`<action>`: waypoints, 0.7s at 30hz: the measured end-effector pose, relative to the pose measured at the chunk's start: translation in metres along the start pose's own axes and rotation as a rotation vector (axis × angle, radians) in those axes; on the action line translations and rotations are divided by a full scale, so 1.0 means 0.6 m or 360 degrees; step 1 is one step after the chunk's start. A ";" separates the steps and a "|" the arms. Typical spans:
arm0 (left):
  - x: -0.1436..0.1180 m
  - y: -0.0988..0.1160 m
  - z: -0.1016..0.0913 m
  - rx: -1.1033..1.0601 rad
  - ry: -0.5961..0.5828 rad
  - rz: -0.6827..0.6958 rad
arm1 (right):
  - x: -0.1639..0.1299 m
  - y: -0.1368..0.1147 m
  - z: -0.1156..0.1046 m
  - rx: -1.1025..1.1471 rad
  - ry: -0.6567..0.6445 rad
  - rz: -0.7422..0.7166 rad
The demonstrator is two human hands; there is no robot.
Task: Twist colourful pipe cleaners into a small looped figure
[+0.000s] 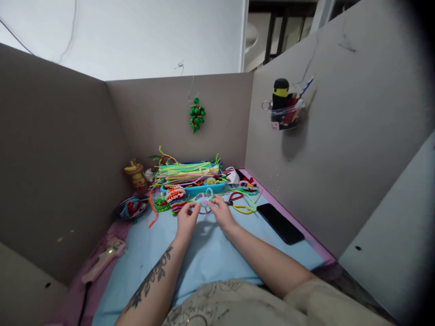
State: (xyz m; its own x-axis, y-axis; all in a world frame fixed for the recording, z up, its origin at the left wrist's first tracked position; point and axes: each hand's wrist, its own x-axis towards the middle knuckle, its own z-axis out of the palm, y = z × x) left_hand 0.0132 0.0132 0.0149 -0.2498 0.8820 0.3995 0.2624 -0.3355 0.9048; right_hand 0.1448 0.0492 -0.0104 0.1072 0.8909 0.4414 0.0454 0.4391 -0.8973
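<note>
Two hands are met over a little pipe-cleaner loop (205, 199), which is pinched between the fingertips of the left hand (186, 220) and the right hand (221, 213). Both are curled nearly closed around it, fingers bent in, so the loop is held just above the blue mat (210, 253) in the middle of the counter. It's pale purple and teal, too small for the exact shape to be made out.

Just behind the loop a blue tray (195, 186) is piled with long neon stems. Finished twisted pieces (175, 198) in orange, white and green are stacked just left of the hands, and one loose orange stem (152, 213) is lying on the mat near them. Red and yellow loops (243, 203) are spread out just right of the right hand, with a black phone (280, 222) laid flat beyond them at the mat's edge.

Further left, a dark dish (131, 208) with bits in it and a yellow figurine (136, 174) are set by the wall. A pink glue gun (103, 259) is lying at the near left, well apart from the hands. A green bead cluster (197, 114) is hung on the back board, and a clear holder (285, 111) with a black-and-yellow thing in it is stuck to the right board.
</note>
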 end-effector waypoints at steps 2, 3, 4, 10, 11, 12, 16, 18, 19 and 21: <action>-0.005 0.004 0.000 0.0052 0.0101 0.0103 | 0.002 -0.005 -0.004 -0.0023 0.0098 0.0001; -0.009 0.005 0.001 0.0076 0.0101 0.0144 | 0.003 -0.007 -0.006 -0.0029 0.0136 0.0004; -0.012 0.007 0.001 0.0102 0.0072 0.0175 | 0.004 -0.008 -0.007 -0.0030 0.0163 0.0007; -0.033 0.009 0.007 0.0273 -0.0233 0.0381 | 0.000 -0.010 0.001 0.0039 0.0149 0.0030; -0.034 0.009 0.007 0.0282 -0.0245 0.0403 | -0.002 -0.010 0.004 0.0060 0.0118 0.0035; -0.034 0.008 0.008 0.0276 -0.0241 0.0409 | -0.004 -0.010 0.006 0.0083 0.0083 0.0042; -0.030 0.002 0.009 0.0138 -0.0152 0.0282 | -0.012 -0.016 0.010 0.0160 -0.0015 0.0116; -0.024 0.001 0.008 0.0051 -0.0111 0.0167 | -0.013 -0.019 0.009 0.0178 -0.0049 0.0143; -0.021 0.000 0.008 0.0014 -0.0089 0.0113 | -0.013 -0.019 0.008 0.0184 -0.0064 0.0146; -0.016 0.001 0.005 -0.0042 -0.0038 0.0034 | -0.010 -0.016 0.006 0.0187 -0.0074 0.0127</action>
State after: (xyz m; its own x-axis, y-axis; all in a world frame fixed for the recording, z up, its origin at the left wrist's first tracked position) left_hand 0.0187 0.0058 0.0111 -0.2219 0.8821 0.4155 0.2426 -0.3628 0.8998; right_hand 0.1400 0.0402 -0.0043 0.0598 0.9266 0.3712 -0.0782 0.3750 -0.9237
